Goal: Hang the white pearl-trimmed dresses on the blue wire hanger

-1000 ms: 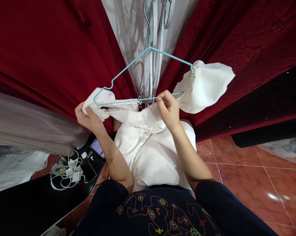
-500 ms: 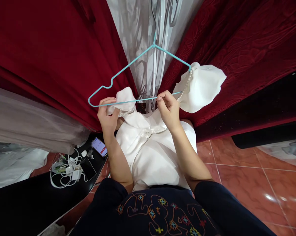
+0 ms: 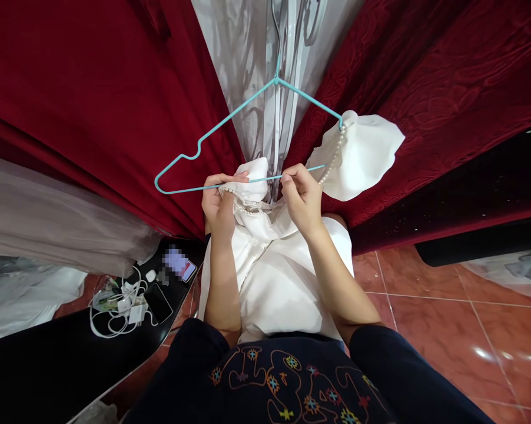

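Pearl-edged white dress — one shoulder on a turquoise hanger, the other off.

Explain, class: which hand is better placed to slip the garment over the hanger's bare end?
Probably the left hand: it holds the garment and is nearer the bare end of the hanger. The right hand pinches the bar, nearer the covered end.

No text can be read; outlined lettering on the navy shirt is unclear.

hanger hook cut off above, phone partly blurred
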Tool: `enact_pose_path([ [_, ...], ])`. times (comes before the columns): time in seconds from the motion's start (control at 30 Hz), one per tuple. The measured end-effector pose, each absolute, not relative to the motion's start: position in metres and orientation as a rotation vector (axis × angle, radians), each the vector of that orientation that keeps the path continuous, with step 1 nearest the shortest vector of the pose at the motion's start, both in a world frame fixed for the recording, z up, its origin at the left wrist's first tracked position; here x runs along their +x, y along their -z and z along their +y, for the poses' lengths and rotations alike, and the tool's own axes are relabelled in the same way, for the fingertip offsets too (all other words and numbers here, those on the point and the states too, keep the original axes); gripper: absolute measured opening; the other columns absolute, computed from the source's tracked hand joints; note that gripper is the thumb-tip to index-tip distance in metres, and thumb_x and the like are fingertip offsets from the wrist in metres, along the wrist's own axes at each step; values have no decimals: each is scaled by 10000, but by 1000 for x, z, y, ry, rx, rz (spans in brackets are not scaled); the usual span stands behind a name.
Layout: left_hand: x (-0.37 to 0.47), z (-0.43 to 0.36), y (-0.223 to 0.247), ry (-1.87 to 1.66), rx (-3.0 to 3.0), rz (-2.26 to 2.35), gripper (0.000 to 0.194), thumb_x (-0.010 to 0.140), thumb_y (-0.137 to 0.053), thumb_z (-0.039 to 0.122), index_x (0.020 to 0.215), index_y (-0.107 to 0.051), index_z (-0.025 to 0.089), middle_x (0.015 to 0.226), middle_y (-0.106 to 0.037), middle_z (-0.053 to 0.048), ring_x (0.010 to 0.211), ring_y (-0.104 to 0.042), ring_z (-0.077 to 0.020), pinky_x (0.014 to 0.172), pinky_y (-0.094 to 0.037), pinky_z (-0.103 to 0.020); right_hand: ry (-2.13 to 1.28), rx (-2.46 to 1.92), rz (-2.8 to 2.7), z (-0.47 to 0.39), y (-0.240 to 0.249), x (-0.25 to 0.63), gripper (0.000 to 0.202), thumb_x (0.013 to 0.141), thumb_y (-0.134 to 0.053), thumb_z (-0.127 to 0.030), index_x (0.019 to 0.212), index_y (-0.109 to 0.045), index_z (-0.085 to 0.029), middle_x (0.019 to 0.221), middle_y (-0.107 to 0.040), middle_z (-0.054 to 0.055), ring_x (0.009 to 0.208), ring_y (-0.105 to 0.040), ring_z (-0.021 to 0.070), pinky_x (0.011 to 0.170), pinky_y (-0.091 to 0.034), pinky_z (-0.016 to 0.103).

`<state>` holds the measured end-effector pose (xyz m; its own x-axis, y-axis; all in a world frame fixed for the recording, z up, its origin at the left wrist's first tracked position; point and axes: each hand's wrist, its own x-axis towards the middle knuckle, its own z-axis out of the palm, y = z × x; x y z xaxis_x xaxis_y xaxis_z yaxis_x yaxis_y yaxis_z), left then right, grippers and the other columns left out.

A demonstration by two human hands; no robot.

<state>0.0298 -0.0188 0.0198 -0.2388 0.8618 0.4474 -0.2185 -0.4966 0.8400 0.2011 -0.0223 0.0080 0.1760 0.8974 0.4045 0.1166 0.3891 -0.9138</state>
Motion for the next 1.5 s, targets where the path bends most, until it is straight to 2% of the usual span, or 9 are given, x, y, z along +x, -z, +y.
enact_pose_path([
  [0.3,27,-10,-15,-1919,1399,773,305,1016,-741,509,1126,-607,259,905,-790,-9,911,-781,-192,988,-602,-359,-702,-1066,-1468,-22,-3,221,332,1054,-583,-545,1221,-688,-278,683,-484,-57,596,-465,101,603,-378,275],
  [0.47,27,-10,-16,-1941,1396,805,354,1014,-738,511,1209,-561,274,889,-772,6,866,-771,-184,938,-598,-342,-189,-1049,-1241,-28,-26,237,293,1016,-669,-508,1160,-715,-257,807,-592,-14,667,-531,113,619,-447,286],
  [0.6,27,-8,-15,-1915,1339,829,411,990,-750,563,1197,-536,280,864,-746,15,846,-767,-189,906,-598,-345,229,-1092,-1258,-15,-35,273,511,925,-773,-546,1342,-683,-264,1258,-673,101,1193,-646,284,1036,-555,525],
  [0.67,27,-7,-15,-1909,1316,816,421,981,-761,560,1192,-530,279,857,-737,20,833,-765,-185,896,-597,-342,266,-1141,-1367,-2,-31,288,689,878,-798,-612,1451,-614,-277,1428,-621,119,1431,-540,362,1257,-395,680],
  [0.73,27,-6,-15,-1903,1296,797,426,973,-774,549,1188,-524,280,851,-729,25,818,-762,-180,875,-594,-333,206,-1156,-1433,10,-26,295,621,901,-773,-567,1423,-623,-265,1411,-648,109,1433,-561,344,1328,-287,715],
  [0.87,24,-6,-18,-1895,1268,819,485,935,-792,602,1170,-509,286,829,-698,35,812,-763,-188,833,-588,-328,94,-1128,-1228,21,-27,288,228,993,-581,-304,1083,-741,-168,1051,-758,90,1011,-711,198,1034,-559,446],
  [0.97,21,-6,-20,-1875,1277,840,510,926,-789,629,1171,-498,289,831,-684,34,834,-769,-202,856,-594,-345,129,-1184,-1071,26,-32,289,192,979,-548,-235,945,-712,-141,872,-691,45,779,-600,122,809,-508,303],
  [1.27,22,-3,-17,-1865,1239,728,447,944,-805,540,1133,-507,265,819,-686,35,806,-773,-195,828,-587,-333,201,-1116,-915,47,6,364,173,984,-456,-150,944,-624,-149,897,-600,50,827,-599,153,851,-486,360],
  [1.5,30,1,-12,-1870,1182,746,493,908,-831,572,1097,-496,264,843,-688,30,832,-777,-196,869,-592,-340,525,-1091,-944,-3,31,336,195,1002,-582,-346,1005,-699,-191,986,-539,64,1008,-577,212,957,-492,457],
])
